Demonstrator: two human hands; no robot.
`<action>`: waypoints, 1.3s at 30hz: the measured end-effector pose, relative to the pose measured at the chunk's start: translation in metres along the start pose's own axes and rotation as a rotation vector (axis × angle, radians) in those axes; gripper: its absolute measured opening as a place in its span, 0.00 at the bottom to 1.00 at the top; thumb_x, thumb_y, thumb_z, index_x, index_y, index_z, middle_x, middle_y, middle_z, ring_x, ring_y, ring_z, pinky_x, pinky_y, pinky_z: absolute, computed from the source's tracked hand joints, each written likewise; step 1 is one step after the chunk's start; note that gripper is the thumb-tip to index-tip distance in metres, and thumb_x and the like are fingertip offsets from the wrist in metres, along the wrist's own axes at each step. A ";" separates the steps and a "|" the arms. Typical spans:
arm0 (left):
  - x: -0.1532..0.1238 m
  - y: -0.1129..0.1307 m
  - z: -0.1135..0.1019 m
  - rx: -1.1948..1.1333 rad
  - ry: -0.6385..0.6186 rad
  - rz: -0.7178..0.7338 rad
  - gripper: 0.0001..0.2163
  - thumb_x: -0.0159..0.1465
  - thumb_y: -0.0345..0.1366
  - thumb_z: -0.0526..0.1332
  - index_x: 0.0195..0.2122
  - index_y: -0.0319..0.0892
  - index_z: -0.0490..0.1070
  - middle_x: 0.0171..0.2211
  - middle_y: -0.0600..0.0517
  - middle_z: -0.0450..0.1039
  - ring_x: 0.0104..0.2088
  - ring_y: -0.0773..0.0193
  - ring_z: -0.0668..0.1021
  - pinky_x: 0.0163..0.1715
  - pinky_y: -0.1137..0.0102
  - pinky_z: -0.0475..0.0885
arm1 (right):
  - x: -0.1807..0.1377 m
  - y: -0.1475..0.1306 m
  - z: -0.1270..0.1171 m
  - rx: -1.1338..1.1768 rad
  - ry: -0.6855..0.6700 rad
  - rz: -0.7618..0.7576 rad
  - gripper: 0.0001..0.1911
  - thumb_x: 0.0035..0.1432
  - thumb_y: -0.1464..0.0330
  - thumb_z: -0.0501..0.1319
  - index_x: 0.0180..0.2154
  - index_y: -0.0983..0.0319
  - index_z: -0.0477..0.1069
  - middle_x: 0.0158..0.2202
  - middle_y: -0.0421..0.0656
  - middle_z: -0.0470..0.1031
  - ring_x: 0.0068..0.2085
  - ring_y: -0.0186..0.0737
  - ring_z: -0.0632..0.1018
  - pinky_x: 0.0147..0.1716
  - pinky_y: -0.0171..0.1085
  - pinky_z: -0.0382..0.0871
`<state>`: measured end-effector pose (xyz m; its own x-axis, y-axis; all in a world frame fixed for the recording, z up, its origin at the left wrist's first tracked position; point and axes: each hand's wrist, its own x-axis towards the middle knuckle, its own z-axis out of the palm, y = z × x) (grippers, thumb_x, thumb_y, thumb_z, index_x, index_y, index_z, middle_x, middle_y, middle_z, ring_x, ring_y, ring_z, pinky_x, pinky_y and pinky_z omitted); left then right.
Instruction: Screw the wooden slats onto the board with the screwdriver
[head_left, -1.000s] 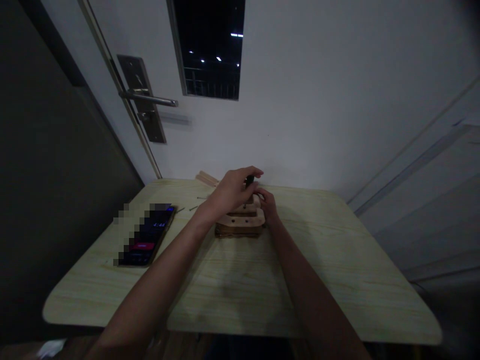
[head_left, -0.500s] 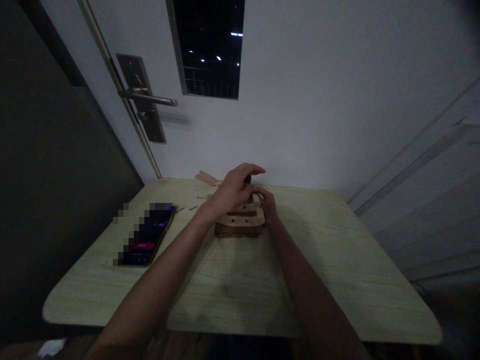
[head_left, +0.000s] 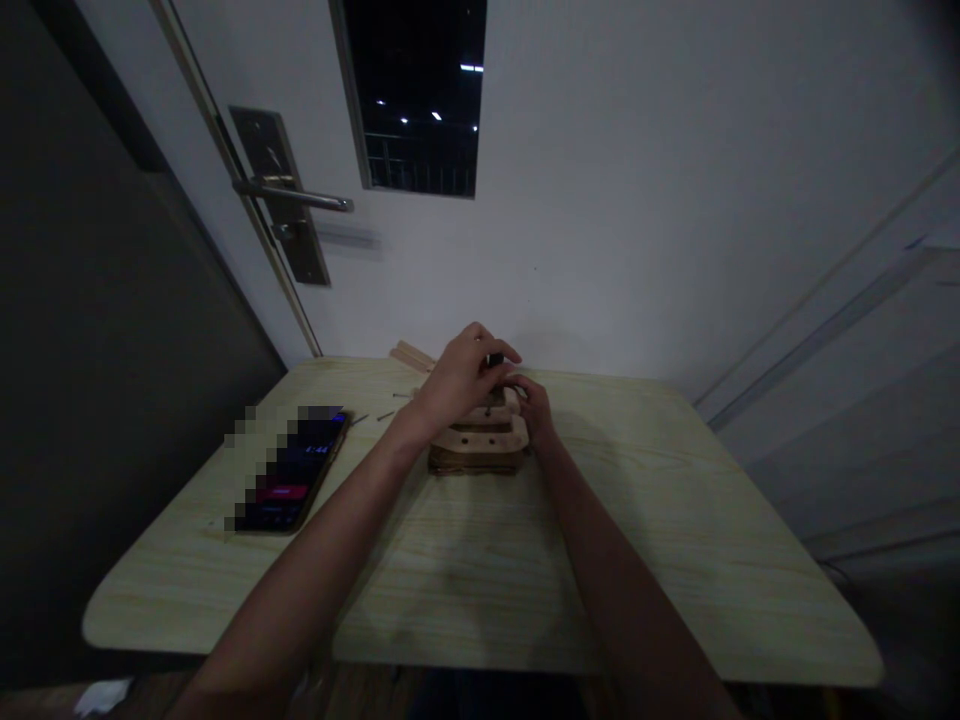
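My left hand (head_left: 461, 378) is over the middle of the table, its fingers closed round the black handle of a screwdriver (head_left: 495, 359). The lower part of the tool is mostly hidden behind the hand. Beneath it lie light wooden pieces with rounded ends and dark holes; the nearest wooden piece (head_left: 480, 441) has two holes in view. They rest on a brown block or stack (head_left: 476, 462). My right hand (head_left: 537, 408) is curled against the right end of the wooden pieces and holds them, its fingertips partly hidden.
A phone (head_left: 292, 480) lies on the table (head_left: 675, 560) at the left. Several screws (head_left: 385, 415) are between it and the wooden pieces. More wooden strips (head_left: 412, 355) lie at the back edge, near the white door with its metal handle (head_left: 315, 200).
My left hand has shifted slightly, its fingers bending closer round the black handle. My right hand stays in place on the wooden pieces.
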<state>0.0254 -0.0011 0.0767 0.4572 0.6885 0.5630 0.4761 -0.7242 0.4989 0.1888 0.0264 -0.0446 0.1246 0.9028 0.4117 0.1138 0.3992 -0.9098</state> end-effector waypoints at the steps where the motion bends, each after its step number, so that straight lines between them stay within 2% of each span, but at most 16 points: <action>1: 0.000 0.001 -0.001 -0.007 -0.003 0.007 0.08 0.65 0.28 0.61 0.42 0.42 0.78 0.39 0.48 0.72 0.39 0.64 0.76 0.44 0.66 0.75 | 0.000 0.000 0.000 0.000 0.001 0.000 0.08 0.45 0.65 0.59 0.28 0.57 0.75 0.31 0.42 0.81 0.37 0.44 0.78 0.42 0.43 0.73; 6: -0.002 0.003 -0.005 -0.126 -0.017 0.021 0.18 0.63 0.22 0.55 0.52 0.42 0.72 0.43 0.47 0.78 0.42 0.64 0.79 0.46 0.66 0.77 | 0.000 0.000 -0.001 0.008 0.000 0.005 0.08 0.46 0.64 0.60 0.28 0.57 0.76 0.31 0.42 0.81 0.37 0.44 0.78 0.42 0.42 0.73; 8: -0.002 0.002 -0.006 -0.148 -0.019 0.008 0.17 0.64 0.23 0.55 0.51 0.40 0.72 0.44 0.47 0.79 0.43 0.64 0.80 0.47 0.66 0.77 | 0.000 0.000 0.000 0.019 -0.001 0.008 0.09 0.46 0.63 0.59 0.29 0.57 0.76 0.31 0.42 0.80 0.37 0.44 0.78 0.41 0.42 0.73; 12: -0.001 -0.002 -0.004 -0.117 -0.016 -0.007 0.09 0.65 0.29 0.62 0.46 0.39 0.76 0.43 0.46 0.80 0.44 0.62 0.80 0.48 0.63 0.78 | -0.002 0.002 0.001 0.045 0.006 0.013 0.09 0.45 0.63 0.59 0.29 0.57 0.75 0.32 0.42 0.80 0.37 0.43 0.78 0.42 0.42 0.73; 17: 0.001 -0.004 0.000 -0.106 0.046 -0.011 0.07 0.62 0.29 0.66 0.41 0.41 0.79 0.43 0.47 0.75 0.42 0.64 0.79 0.43 0.68 0.79 | -0.002 0.002 0.002 0.057 0.005 0.010 0.08 0.45 0.63 0.60 0.29 0.57 0.75 0.32 0.42 0.80 0.36 0.44 0.78 0.42 0.43 0.73; 20: 0.002 -0.002 -0.001 -0.071 0.027 0.000 0.07 0.62 0.29 0.66 0.40 0.43 0.80 0.41 0.49 0.75 0.40 0.65 0.79 0.42 0.68 0.78 | -0.001 0.002 0.002 0.052 0.001 0.013 0.08 0.46 0.63 0.61 0.29 0.57 0.76 0.31 0.42 0.81 0.35 0.43 0.78 0.42 0.43 0.73; 23: 0.001 0.000 -0.004 -0.082 -0.008 0.034 0.11 0.63 0.26 0.63 0.45 0.44 0.79 0.41 0.49 0.78 0.42 0.63 0.80 0.45 0.67 0.77 | -0.002 0.001 0.001 0.045 0.004 0.016 0.07 0.47 0.63 0.60 0.29 0.57 0.76 0.31 0.42 0.81 0.36 0.43 0.78 0.41 0.42 0.73; 27: -0.002 0.002 -0.008 -0.096 -0.019 0.045 0.23 0.63 0.21 0.58 0.59 0.44 0.70 0.46 0.48 0.80 0.46 0.61 0.80 0.50 0.63 0.75 | -0.002 0.000 0.001 0.041 0.016 0.018 0.07 0.46 0.65 0.60 0.29 0.57 0.76 0.31 0.42 0.81 0.37 0.44 0.78 0.42 0.42 0.73; 29: -0.003 0.004 -0.009 -0.071 -0.024 0.052 0.25 0.63 0.20 0.56 0.61 0.44 0.67 0.49 0.48 0.80 0.49 0.61 0.79 0.53 0.61 0.73 | -0.002 0.000 0.001 0.045 0.015 0.023 0.08 0.46 0.66 0.59 0.28 0.57 0.76 0.31 0.42 0.81 0.36 0.44 0.78 0.41 0.42 0.73; 31: -0.004 0.007 -0.009 -0.049 -0.016 0.057 0.23 0.64 0.22 0.57 0.59 0.45 0.68 0.48 0.49 0.80 0.50 0.60 0.79 0.55 0.59 0.72 | -0.002 0.001 0.001 0.048 0.013 0.028 0.08 0.45 0.66 0.59 0.28 0.58 0.76 0.31 0.42 0.81 0.36 0.44 0.78 0.42 0.42 0.74; 35: -0.002 0.007 -0.006 -0.037 -0.012 0.042 0.12 0.64 0.29 0.63 0.49 0.42 0.75 0.47 0.48 0.81 0.48 0.58 0.80 0.53 0.60 0.74 | -0.001 0.002 0.002 0.048 0.014 0.038 0.07 0.44 0.67 0.61 0.29 0.58 0.76 0.32 0.42 0.81 0.37 0.44 0.79 0.45 0.43 0.74; 39: 0.000 0.003 -0.003 -0.067 0.025 0.025 0.11 0.61 0.24 0.64 0.45 0.40 0.76 0.43 0.47 0.81 0.41 0.62 0.81 0.47 0.65 0.77 | -0.001 0.003 0.002 0.043 0.016 0.046 0.07 0.46 0.66 0.59 0.29 0.58 0.76 0.33 0.43 0.81 0.38 0.45 0.79 0.44 0.44 0.74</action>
<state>0.0243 -0.0035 0.0799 0.4486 0.6699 0.5916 0.4130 -0.7424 0.5275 0.1871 0.0273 -0.0474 0.1445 0.9180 0.3694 0.0652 0.3637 -0.9292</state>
